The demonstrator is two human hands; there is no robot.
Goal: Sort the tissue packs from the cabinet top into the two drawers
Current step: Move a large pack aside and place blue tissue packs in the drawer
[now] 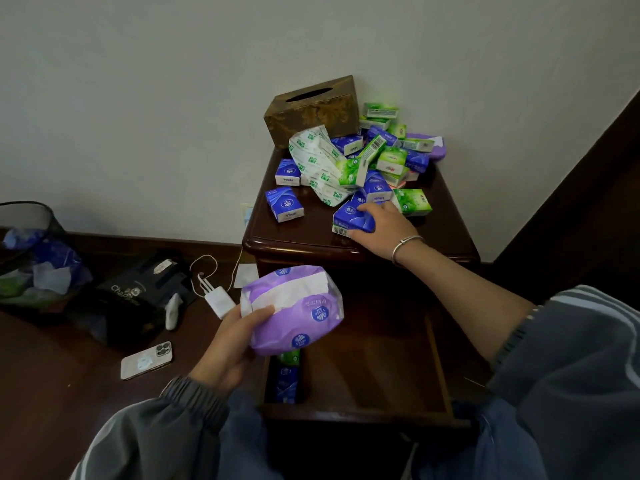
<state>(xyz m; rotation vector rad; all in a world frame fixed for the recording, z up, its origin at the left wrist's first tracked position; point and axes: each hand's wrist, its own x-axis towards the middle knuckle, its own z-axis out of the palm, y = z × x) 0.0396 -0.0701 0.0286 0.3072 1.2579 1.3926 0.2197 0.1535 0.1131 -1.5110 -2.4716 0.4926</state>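
A pile of small blue and green tissue packs (377, 157) covers the dark wooden cabinet top (301, 233). My right hand (381, 226) reaches onto the top and grips a blue pack (351, 216) at the front edge. My left hand (239, 337) holds a large purple tissue pack (298, 313) above the open drawer (363, 355). Inside the drawer, at its left side, lie a green pack (289, 356) and a blue pack (287, 382). Two more blue packs (284, 204) sit apart at the left of the top. A white wrapper with green print (320, 164) lies among the pile.
A brown tissue box (311, 110) stands at the back of the cabinet against the wall. On the floor to the left are a phone (146, 360), a white charger with cable (216, 299), a black bag (138, 299) and a mesh bin (31, 251) full of wrappers.
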